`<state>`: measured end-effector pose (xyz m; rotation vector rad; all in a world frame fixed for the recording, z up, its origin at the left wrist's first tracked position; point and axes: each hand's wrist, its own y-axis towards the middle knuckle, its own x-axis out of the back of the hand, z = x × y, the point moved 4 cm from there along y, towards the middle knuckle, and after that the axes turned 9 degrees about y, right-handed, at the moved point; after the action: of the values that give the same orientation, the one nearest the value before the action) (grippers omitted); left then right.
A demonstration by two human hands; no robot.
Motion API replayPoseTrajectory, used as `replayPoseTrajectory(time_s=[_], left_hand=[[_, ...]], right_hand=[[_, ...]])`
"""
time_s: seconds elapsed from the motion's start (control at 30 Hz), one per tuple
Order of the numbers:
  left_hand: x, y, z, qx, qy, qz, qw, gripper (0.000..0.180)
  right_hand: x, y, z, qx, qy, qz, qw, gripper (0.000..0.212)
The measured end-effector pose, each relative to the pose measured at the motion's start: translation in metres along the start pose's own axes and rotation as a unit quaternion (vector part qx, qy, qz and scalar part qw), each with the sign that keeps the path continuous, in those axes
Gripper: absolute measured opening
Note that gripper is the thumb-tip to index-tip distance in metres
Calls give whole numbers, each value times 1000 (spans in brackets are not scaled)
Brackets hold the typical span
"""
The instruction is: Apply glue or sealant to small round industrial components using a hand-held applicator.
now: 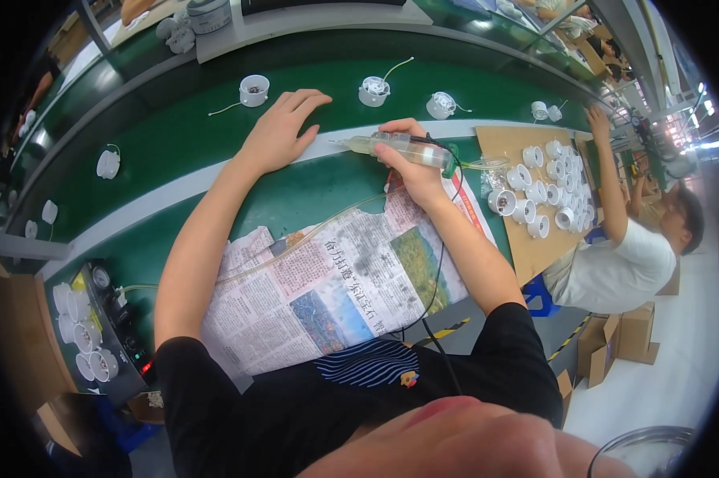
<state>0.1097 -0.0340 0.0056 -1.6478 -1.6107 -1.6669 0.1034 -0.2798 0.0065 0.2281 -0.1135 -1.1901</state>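
Note:
My right hand (411, 169) is wrapped around a clear dispensing syringe (429, 154), its thin tip pointing left above the pale rail (327, 146). A thin hose and a dark cable trail from the syringe's rear end. My left hand (278, 131) is empty, with its thumb apart from the fingers; it rests at the edge of the green conveyor belt (319, 76). Just beyond its fingers stands a round white housing (254, 91) with a wire out to the left. Another white housing (374, 92), its wire sticking up, and a tilted one (440, 105) lie farther right on the belt.
Newspaper (335, 279) covers the bench before me. At left stands a black control box (120, 342) with a gauge, beside stacked white housings (84, 334). A cardboard sheet (527, 259) at right holds several more housings. A co-worker (626, 267) reaches toward the belt.

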Motion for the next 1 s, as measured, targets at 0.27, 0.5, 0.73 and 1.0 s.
replayPoseTrajectory(time_s=[0.27,0.5,0.73,1.0], left_hand=[[-3,2,-2,-37,26,-3,999,49],[-11,2,-3,-84,39,26,995,53],[-9,-2,-4,-80,130,-18,988,59],[0,-1,9,72,144,-45,986,63]], right_hand=[[0,0,-2,-1,3,8,1000,33],[-1,0,0,-3,-31,-10,999,33],[-5,-2,1,3,2,-1,1000,32],[-2,3,1,-20,7,-6,1000,30]])
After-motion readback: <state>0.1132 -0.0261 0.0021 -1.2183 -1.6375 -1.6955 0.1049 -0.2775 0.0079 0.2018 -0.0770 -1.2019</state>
